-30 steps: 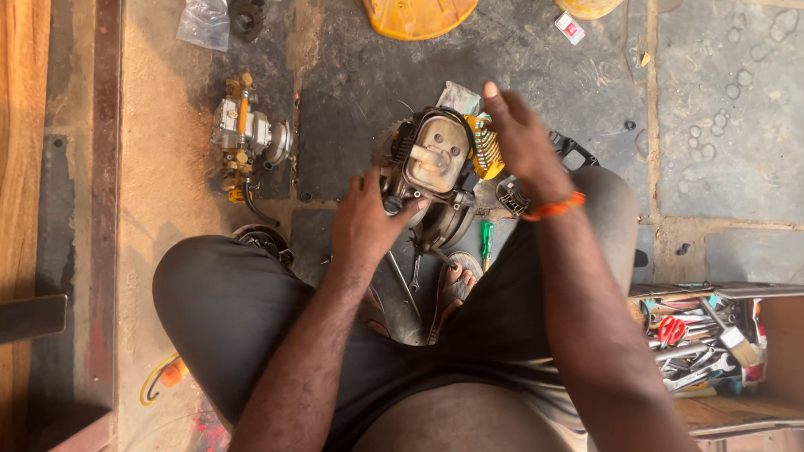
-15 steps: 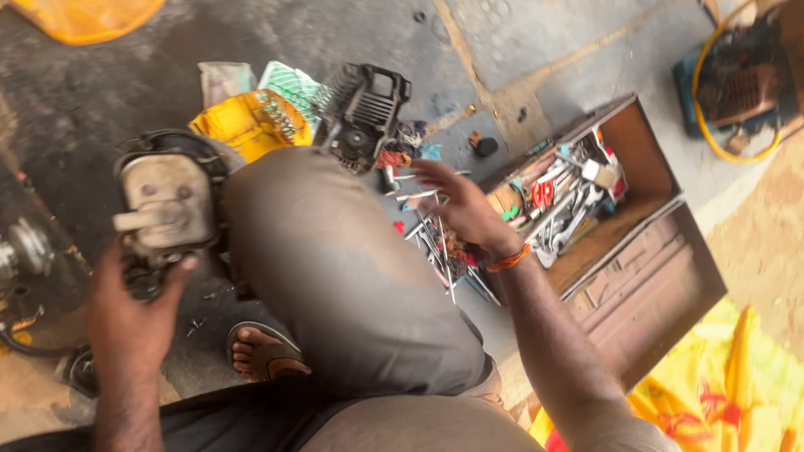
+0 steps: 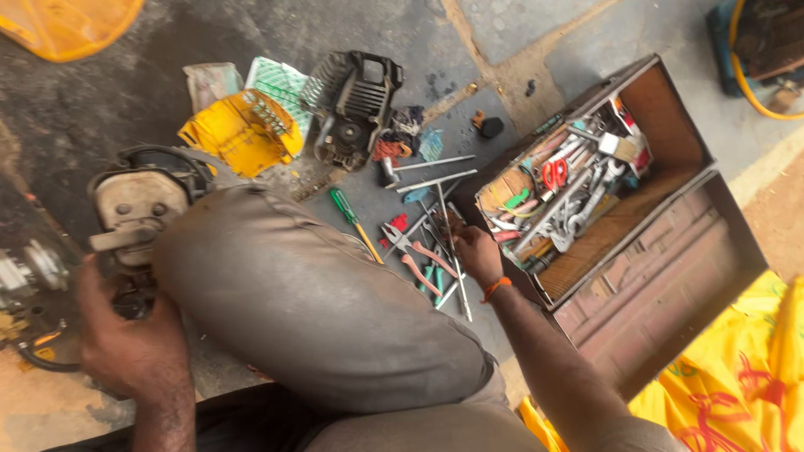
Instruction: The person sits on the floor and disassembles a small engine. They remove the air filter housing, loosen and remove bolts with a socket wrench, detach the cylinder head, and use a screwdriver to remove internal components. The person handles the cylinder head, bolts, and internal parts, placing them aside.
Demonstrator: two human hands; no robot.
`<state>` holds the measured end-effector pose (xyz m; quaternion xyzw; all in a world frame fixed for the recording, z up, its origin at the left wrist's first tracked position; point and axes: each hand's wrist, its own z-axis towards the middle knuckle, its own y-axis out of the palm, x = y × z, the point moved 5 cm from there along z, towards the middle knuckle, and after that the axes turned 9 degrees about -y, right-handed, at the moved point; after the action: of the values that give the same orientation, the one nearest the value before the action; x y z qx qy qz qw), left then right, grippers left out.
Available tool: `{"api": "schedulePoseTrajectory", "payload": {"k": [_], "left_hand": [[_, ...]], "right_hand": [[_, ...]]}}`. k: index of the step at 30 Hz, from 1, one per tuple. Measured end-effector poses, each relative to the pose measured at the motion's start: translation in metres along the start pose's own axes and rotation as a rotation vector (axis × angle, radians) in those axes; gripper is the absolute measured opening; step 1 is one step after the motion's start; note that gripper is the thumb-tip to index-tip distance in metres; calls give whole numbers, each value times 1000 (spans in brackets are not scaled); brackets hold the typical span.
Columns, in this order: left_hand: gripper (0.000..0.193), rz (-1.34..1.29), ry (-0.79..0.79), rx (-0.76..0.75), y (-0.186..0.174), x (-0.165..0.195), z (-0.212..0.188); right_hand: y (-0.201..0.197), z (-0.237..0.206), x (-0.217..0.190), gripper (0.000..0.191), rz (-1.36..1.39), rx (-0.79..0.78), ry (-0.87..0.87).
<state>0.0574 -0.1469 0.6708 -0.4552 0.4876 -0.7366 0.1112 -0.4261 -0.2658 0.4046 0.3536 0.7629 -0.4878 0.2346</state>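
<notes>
Left hand (image 3: pixel 125 338) clasps the engine (image 3: pixel 139 213); right hand (image 3: pixel 476 253) touches loose tools (image 3: pixel 430 252).

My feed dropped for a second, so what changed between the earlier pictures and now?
The right hand left the engine part and swung right, down to the loose tools beside the open toolbox. The view turned right with it. The left hand stayed on the engine part.

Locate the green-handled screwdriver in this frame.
In the head view, the green-handled screwdriver lies on the ground just right of the person's raised knee, below the black engine housing and left of the loose tools by the right hand.
</notes>
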Motion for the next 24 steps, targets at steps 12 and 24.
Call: {"api": "schedulePoseTrajectory", "payload": {"k": [12,24], "left_hand": [[73,95,177,-56,12,-4,3],[47,243,247,-33,25,-27,-1]], "right_hand": [[23,53,-127,27,-472,83,-424],[51,93,-142,34,86,-273,-266]]}}
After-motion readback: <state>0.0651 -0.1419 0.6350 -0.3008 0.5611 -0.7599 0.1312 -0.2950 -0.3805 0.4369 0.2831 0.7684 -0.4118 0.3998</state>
